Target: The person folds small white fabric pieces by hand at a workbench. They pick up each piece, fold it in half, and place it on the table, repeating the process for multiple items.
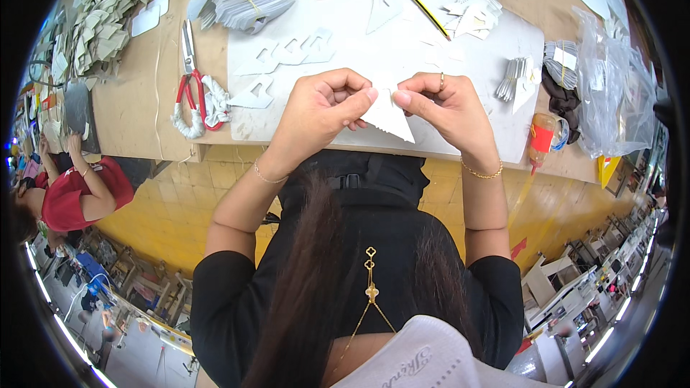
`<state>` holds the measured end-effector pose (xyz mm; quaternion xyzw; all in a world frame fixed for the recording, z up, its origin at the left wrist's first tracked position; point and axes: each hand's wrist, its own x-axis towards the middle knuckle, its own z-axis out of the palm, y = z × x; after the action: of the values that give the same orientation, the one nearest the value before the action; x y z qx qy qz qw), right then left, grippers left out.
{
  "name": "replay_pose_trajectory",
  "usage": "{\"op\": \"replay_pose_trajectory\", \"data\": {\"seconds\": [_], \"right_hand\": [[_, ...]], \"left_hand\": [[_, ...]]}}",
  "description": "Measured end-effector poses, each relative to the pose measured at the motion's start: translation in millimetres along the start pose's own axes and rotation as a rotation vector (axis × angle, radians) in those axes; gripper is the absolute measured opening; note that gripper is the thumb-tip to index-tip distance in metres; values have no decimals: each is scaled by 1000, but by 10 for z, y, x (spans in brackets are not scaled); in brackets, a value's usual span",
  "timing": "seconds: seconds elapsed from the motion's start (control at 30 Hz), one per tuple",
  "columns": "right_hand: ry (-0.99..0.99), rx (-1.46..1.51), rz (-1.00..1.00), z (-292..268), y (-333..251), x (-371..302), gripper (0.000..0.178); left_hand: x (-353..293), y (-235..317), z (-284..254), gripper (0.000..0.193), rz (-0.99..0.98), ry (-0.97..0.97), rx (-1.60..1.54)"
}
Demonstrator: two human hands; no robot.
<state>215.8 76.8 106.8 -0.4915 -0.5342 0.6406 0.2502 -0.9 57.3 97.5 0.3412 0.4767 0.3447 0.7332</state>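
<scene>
Between my two hands, just above the table's front edge, is a small off-white cut piece [392,116] with a jagged lower edge; its material is hard to tell. My left hand [323,109] pinches its left side between thumb and fingers. On the upper right side, my right hand [445,104] grips it the same way. Fingers cover the top of the piece. Several pale cut pieces with square notches [291,52] lie in a row beyond my left hand, and a single notched piece [253,95] rests closer to it.
Red-handled scissors [191,90] lie at left. Grey bundled pieces [248,6] sit behind. A yellow-black pencil [413,0] lies far back. At right are a small stack of pieces [514,79], a glue-like bottle [540,138] and plastic bags [611,86]. A person in red [86,190] works at left.
</scene>
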Motion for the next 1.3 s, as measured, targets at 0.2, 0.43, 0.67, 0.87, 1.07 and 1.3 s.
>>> {"op": "replay_pose_trajectory", "data": {"seconds": [0.2, 0.43, 0.67, 0.87, 1.07, 1.3], "right_hand": [[-11, 9, 1, 14, -71, -38, 24], [28, 35, -93, 70, -72, -87, 20], [3, 40, -130, 65, -95, -91, 19], [-2, 36, -89, 39, -165, -103, 21], [18, 31, -38, 70, -185, -138, 15], [85, -11, -81, 75, -200, -133, 13]], "left_hand": [[-66, 149, 34, 15, -15, -16, 71], [-110, 206, 98, 9, -18, -35, 38], [-135, 191, 147, 5, 72, -48, 62], [-147, 164, 155, 4, 123, -68, 85], [-143, 122, 170, 9, 125, -35, 19], [-131, 127, 128, 9, 37, -44, 19]]}}
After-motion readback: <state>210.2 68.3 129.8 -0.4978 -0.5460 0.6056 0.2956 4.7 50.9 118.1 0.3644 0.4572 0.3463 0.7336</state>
